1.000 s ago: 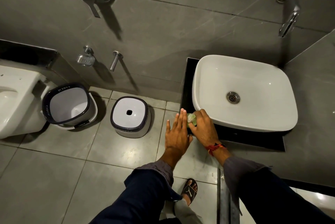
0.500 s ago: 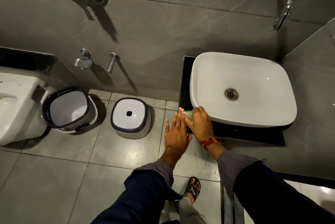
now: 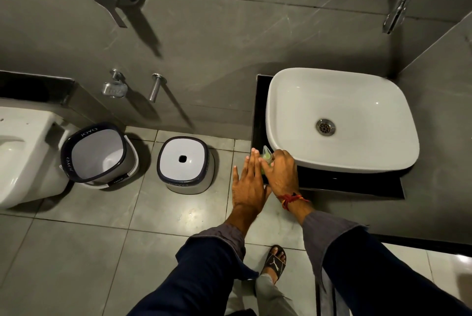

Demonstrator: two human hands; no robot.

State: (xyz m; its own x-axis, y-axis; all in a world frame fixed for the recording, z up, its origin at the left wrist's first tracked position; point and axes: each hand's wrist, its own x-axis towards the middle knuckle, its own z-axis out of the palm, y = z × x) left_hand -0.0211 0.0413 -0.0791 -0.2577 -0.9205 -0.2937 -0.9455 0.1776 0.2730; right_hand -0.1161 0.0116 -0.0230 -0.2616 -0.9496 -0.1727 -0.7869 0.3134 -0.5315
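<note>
**tilefan:** Grey bathroom all round, grey wall (image 3: 229, 34), grey tile floor (image 3: 76, 251). White basin (image 3: 370, 162) on a black counter (image 3: 357, 183) over in the right corner, tap (image 3: 397, 11) on the wall above it. So where's the bottle (image 3: 266, 155)?

**mopguy:** Front left corner of the counter, just beside the basin's rim. Right hand (image 3: 281, 174) has its fingers curled round it, so only the clear top and a bit of green inside show. Can't tell if it's standing on the counter or lifted off it, since the hand covers the bottom.

**tilefan:** And the left hand (image 3: 249, 186)?

**mopguy:** Flat, fingers straight and close together, holding nothing. It's right next to the right hand, out over the floor just off the counter edge, fingertips up by the bottle. Touching it or not, honestly can't tell from this angle.

**tilefan:** What else is around?

**mopguy:** Red thread (image 3: 290, 199) tied on the right wrist. Drain (image 3: 325, 127) sits mid-basin. Down on the floor by the wall is a white stool (image 3: 185, 147) with a dark rim and a hole in the top. A bucket (image 3: 93, 128) is just left of that, and the toilet (image 3: 20, 157) is at the far left. One foot in a black sandal (image 3: 275, 263) shows between the two sleeves.
</note>
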